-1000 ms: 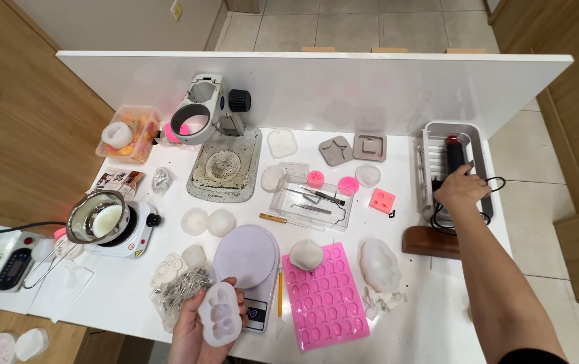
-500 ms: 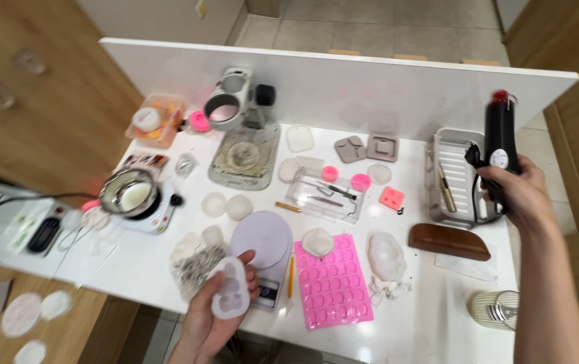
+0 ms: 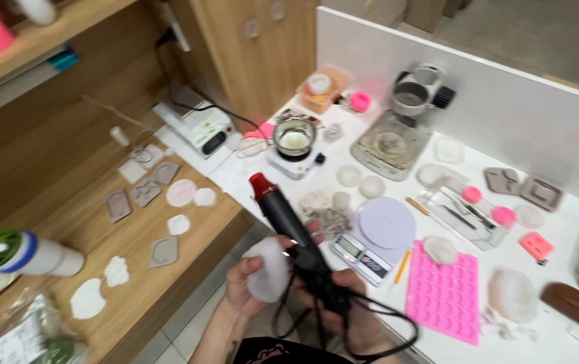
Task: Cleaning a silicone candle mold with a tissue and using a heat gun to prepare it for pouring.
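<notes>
In the head view, the left hand [image 3: 249,283] is curled around a white silicone mould [image 3: 268,269], its fingers [image 3: 232,273] wrapped closed over the far edge so the mould sits in the palm, held low in front of the body and off the edge of the white bench [image 3: 572,337]. The right hand [image 3: 343,307] grips the handle of a black heat gun [image 3: 296,236], fingers closed tight round it. The gun slants up and to the left, its red nozzle tip [image 3: 256,178] pointing away from the body, and its barrel passes just beside the mould. A black cord [image 3: 384,337] loops down from the handle.

On the bench nearby lie a pink mould tray [image 3: 446,293], a small digital scale [image 3: 363,256] with a round pale plate, and further off a small hot plate with a metal pot [image 3: 294,138]. A wooden shelf [image 3: 168,269] to the left carries flat white and grey pieces.

Half a second ago the heat gun was raised high on the right, above the grey drainer rack; now it is down at the centre, next to the mould. The view has swung left, bringing the wooden shelf into sight.
</notes>
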